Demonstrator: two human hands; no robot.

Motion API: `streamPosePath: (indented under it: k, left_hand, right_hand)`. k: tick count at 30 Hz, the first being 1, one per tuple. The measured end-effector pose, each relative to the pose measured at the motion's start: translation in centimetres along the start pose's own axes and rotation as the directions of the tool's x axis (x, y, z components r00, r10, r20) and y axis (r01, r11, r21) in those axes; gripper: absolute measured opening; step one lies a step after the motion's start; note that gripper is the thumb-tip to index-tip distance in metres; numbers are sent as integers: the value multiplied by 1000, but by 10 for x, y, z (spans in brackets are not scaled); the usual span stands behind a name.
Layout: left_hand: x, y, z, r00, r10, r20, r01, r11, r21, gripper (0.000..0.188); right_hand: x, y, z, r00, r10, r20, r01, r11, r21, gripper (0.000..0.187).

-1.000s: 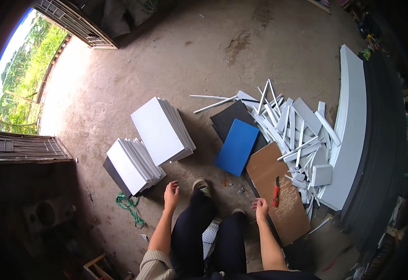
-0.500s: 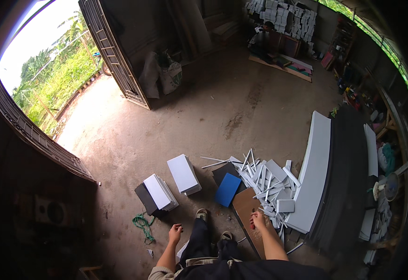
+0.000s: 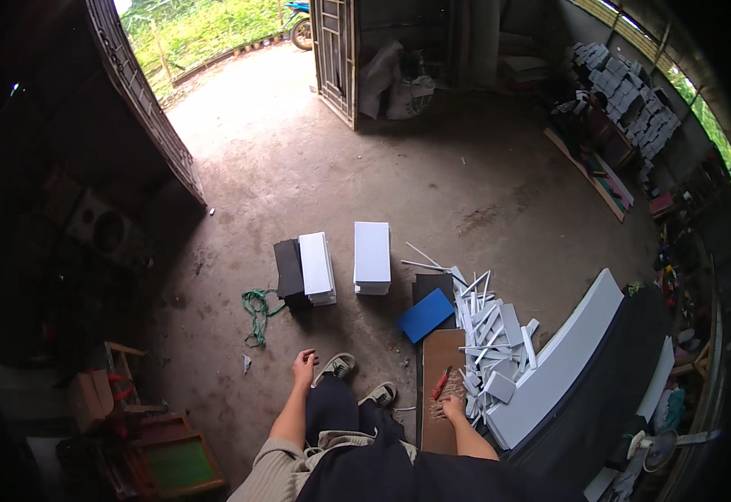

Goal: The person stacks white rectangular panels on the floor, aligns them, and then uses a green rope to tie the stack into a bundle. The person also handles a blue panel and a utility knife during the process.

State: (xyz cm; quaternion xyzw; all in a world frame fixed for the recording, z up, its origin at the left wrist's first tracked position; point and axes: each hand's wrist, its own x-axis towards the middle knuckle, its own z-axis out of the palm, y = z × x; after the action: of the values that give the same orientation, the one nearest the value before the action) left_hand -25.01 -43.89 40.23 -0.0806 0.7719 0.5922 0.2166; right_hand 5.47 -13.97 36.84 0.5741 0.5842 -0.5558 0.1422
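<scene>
My right hand [image 3: 451,408] hovers at the brown board [image 3: 442,347], fingers apart and nothing in them. Just beyond its fingertips a red-handled cutter knife [image 3: 441,384] lies on the board, which carries pale scraps or scratches. My left hand [image 3: 304,368] hangs free in front of my left shoe, empty, its fingers loosely bent. A blue rectangular sheet [image 3: 426,315] rests at the board's far end, over a black sheet [image 3: 432,288]. To the board's right spreads a heap of white offcut strips and blocks [image 3: 491,335].
Ahead stand a stack of white sheets [image 3: 372,253], another white stack [image 3: 316,263] and black sheets [image 3: 289,269]. Green cord [image 3: 256,314] lies left of them. A long white panel [image 3: 562,360] borders the heap. A fan [image 3: 660,450] stands at the right; a metal gate [image 3: 336,63] opens outdoors.
My right hand has let go of the red cutter knife, which now lies on the board. My view has swung left, and my left hand stays empty.
</scene>
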Motion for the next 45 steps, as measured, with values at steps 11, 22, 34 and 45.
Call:
streamPosePath:
  k: [11, 22, 34, 45]
  left_hand:
    - [-33, -91, -185, 867, -117, -484, 38, 985, -169, 18]
    - [44, -148, -297, 866, -248, -435, 182, 965, -187, 17]
    - [175, -212, -362, 964, -154, -216, 198, 961, 195, 16]
    - [401, -349, -314, 997, -18, 75, -26, 835, 549, 15]
  right_hand:
    - [21, -127, 153, 947, -194, 258, 275, 901, -334, 17]
    - [-33, -218, 325, 905, -247, 346, 422, 624, -658, 20]
    - [53, -281, 580, 838, -282, 468, 529, 631, -568, 20]
    - [281, -210, 736, 788, -300, 537, 615, 347, -708, 25]
